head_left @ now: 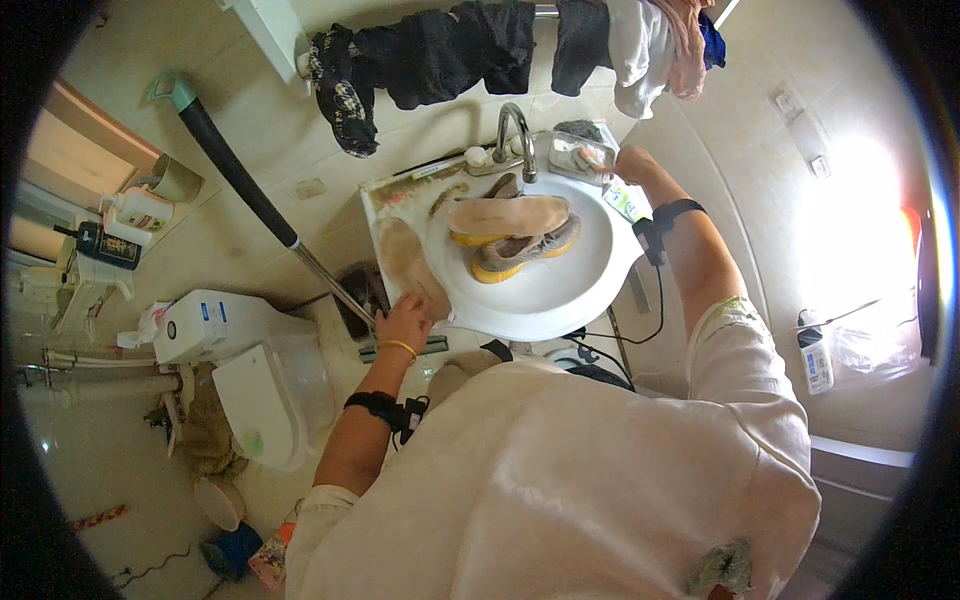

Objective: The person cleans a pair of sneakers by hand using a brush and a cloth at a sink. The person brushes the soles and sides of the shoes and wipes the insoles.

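Note:
At the left rim of the white sink [520, 322], my left hand [403, 328] has its fingers closed on the near end of a tan insole [400, 252] lying on the ledge. My right hand [637, 168] reaches to the clear plastic box [566, 150] by the faucet. Its fingers are closed at the box's edge, and what they hold is hard to make out. Whitish pieces lie in the box. In the basin sits a pair of grey shoes [540, 244] with yellow soles. A second insole [508, 215] rests across them.
A curved faucet [514, 118] rises behind the basin. Dark clothes [440, 55] hang above. A black-gripped pole [238, 175] leans left of the sink, near the toilet [262, 400]. A green-and-white tube [628, 203] lies by my right wrist. Cables [640, 335] hang at the right.

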`<state>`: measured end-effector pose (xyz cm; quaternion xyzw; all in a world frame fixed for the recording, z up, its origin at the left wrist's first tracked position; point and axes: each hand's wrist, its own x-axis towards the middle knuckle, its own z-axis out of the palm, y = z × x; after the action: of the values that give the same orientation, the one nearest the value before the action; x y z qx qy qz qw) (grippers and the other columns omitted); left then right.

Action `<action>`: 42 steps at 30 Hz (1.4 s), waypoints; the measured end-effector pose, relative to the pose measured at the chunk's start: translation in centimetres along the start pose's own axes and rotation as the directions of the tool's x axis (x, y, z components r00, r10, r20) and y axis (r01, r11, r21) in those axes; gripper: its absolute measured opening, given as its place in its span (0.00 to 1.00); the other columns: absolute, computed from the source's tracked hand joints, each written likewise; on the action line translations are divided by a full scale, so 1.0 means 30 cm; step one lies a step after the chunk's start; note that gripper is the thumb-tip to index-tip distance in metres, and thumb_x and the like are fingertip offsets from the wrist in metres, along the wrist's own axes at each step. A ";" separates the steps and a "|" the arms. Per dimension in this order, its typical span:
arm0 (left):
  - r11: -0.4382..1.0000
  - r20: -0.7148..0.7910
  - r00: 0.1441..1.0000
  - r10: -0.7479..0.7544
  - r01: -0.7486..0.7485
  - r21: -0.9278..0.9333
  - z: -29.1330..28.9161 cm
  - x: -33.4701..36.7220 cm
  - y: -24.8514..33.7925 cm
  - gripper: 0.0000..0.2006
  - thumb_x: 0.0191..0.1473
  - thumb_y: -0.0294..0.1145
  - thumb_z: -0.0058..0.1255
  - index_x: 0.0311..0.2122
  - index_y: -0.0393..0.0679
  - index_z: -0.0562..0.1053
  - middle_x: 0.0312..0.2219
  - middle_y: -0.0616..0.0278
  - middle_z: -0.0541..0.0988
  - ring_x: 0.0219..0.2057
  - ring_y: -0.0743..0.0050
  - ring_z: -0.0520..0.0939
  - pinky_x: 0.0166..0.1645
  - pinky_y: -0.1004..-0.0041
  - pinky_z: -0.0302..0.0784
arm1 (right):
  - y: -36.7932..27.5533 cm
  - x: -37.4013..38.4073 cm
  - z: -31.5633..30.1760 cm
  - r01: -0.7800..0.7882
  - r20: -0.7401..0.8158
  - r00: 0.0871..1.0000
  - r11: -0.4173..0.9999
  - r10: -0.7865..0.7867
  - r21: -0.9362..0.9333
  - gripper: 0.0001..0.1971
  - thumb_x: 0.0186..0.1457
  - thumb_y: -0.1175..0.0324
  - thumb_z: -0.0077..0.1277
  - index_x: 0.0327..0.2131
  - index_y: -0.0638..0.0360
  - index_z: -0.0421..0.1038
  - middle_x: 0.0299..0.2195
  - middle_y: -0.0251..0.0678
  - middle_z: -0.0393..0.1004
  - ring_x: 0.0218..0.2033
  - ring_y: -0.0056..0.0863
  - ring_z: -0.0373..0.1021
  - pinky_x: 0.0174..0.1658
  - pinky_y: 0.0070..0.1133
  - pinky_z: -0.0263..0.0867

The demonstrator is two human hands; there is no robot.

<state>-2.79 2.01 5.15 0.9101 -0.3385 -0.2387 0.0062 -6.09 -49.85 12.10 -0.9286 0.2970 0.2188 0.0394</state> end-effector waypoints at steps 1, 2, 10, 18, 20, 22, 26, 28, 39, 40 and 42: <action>1.000 -0.010 1.000 -0.012 0.011 -0.007 0.005 0.000 0.002 0.20 0.51 0.40 0.47 0.51 0.58 0.66 0.58 0.74 0.57 0.60 0.76 0.56 0.58 0.44 0.51 | -0.001 -0.008 -0.006 -0.023 -0.021 1.000 0.999 0.023 0.025 0.29 0.43 0.41 0.52 0.22 0.65 0.75 0.23 0.46 0.74 0.25 0.41 0.71 0.31 0.33 0.68; 1.000 -0.022 1.000 -0.021 0.021 -0.014 0.005 0.004 0.005 0.19 0.51 0.40 0.47 0.50 0.57 0.66 0.57 0.74 0.58 0.60 0.75 0.56 0.58 0.43 0.51 | 0.024 -0.026 -0.008 -0.022 -0.024 0.999 0.999 0.022 0.024 0.29 0.43 0.41 0.52 0.22 0.65 0.75 0.23 0.46 0.74 0.25 0.41 0.71 0.31 0.33 0.68; 0.995 -0.167 0.986 -0.002 -0.015 -0.097 0.058 -0.014 -0.004 0.19 0.51 0.35 0.45 0.50 0.54 0.66 0.56 0.70 0.59 0.59 0.69 0.58 0.56 0.44 0.55 | 0.163 -0.475 0.063 0.043 0.026 0.989 0.450 -0.145 0.892 0.20 0.49 0.53 0.53 0.34 0.64 0.71 0.16 0.27 0.61 0.11 0.13 0.52 0.12 0.14 0.47; 0.996 -0.254 0.967 0.008 -0.030 -0.083 0.097 -0.016 -0.007 0.18 0.54 0.35 0.37 0.51 0.49 0.64 0.55 0.68 0.60 0.58 0.71 0.57 0.54 0.49 0.57 | -0.273 -0.743 0.049 -0.245 0.285 0.815 0.146 -0.504 0.958 0.18 0.53 0.66 0.49 0.46 0.65 0.65 0.21 0.31 0.66 0.15 0.13 0.56 0.14 0.10 0.47; 0.998 -0.217 0.976 -0.018 0.004 -0.065 0.064 -0.030 0.009 0.18 0.54 0.34 0.38 0.51 0.50 0.65 0.55 0.68 0.60 0.58 0.73 0.57 0.54 0.51 0.57 | -0.455 -0.734 0.044 -0.027 0.252 0.818 0.404 -0.517 0.914 0.19 0.54 0.65 0.49 0.48 0.61 0.65 0.19 0.31 0.67 0.16 0.14 0.57 0.15 0.12 0.52; 0.999 -0.183 0.983 -0.030 0.022 -0.045 0.061 -0.028 0.011 0.18 0.54 0.34 0.39 0.51 0.51 0.65 0.55 0.68 0.59 0.58 0.74 0.57 0.54 0.52 0.58 | -0.620 -0.703 0.108 0.364 0.031 0.839 0.601 -0.544 0.711 0.17 0.54 0.65 0.48 0.47 0.57 0.66 0.19 0.35 0.70 0.16 0.20 0.62 0.17 0.19 0.59; 0.992 -0.221 0.974 -0.041 0.014 -0.122 0.101 -0.034 -0.020 0.18 0.54 0.35 0.38 0.51 0.52 0.63 0.54 0.70 0.60 0.58 0.75 0.58 0.55 0.51 0.56 | -0.841 -0.716 0.263 0.698 -0.205 0.706 0.714 -0.677 0.047 0.09 0.48 0.73 0.43 0.35 0.56 0.68 0.22 0.47 0.73 0.24 0.44 0.72 0.24 0.35 0.67; 0.994 -0.254 0.967 -0.030 0.002 -0.109 0.118 -0.046 -0.034 0.17 0.55 0.35 0.38 0.51 0.52 0.63 0.53 0.70 0.61 0.58 0.76 0.58 0.55 0.50 0.55 | -0.898 -0.747 0.307 0.704 -0.197 0.680 0.704 -0.706 -0.093 0.16 0.48 0.73 0.42 0.43 0.50 0.66 0.20 0.48 0.72 0.23 0.43 0.72 0.24 0.36 0.67; 0.991 -0.360 0.933 -0.018 -0.032 -0.133 0.169 -0.038 -0.072 0.17 0.52 0.38 0.43 0.49 0.53 0.66 0.49 0.70 0.64 0.55 0.73 0.63 0.54 0.51 0.58 | -1.007 -0.749 0.273 0.639 -0.002 0.735 0.693 -0.678 -0.333 0.25 0.48 0.73 0.45 0.53 0.44 0.60 0.28 0.43 0.73 0.28 0.38 0.73 0.28 0.31 0.69; 0.991 -0.365 0.931 -0.008 -0.042 -0.129 0.146 -0.033 -0.067 0.17 0.52 0.38 0.43 0.49 0.53 0.66 0.49 0.70 0.64 0.55 0.73 0.63 0.54 0.51 0.58 | -0.980 -0.741 0.297 0.629 -0.033 0.739 0.707 -0.673 -0.324 0.28 0.48 0.73 0.45 0.55 0.41 0.57 0.28 0.44 0.73 0.29 0.39 0.73 0.29 0.31 0.69; 0.978 -0.295 0.955 0.014 -0.074 -0.195 0.123 -0.041 -0.062 0.17 0.52 0.38 0.44 0.48 0.52 0.67 0.50 0.69 0.64 0.56 0.73 0.61 0.54 0.51 0.58 | -0.997 -0.719 0.296 0.618 -0.220 0.671 0.698 -0.709 -0.362 0.24 0.50 0.70 0.43 0.53 0.39 0.59 0.24 0.46 0.72 0.27 0.44 0.72 0.29 0.36 0.68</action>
<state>-4.06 4.75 2.10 0.9221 -0.3279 -0.1349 0.1546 -8.19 -11.98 11.68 -0.9922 -0.0933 0.0604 -0.0562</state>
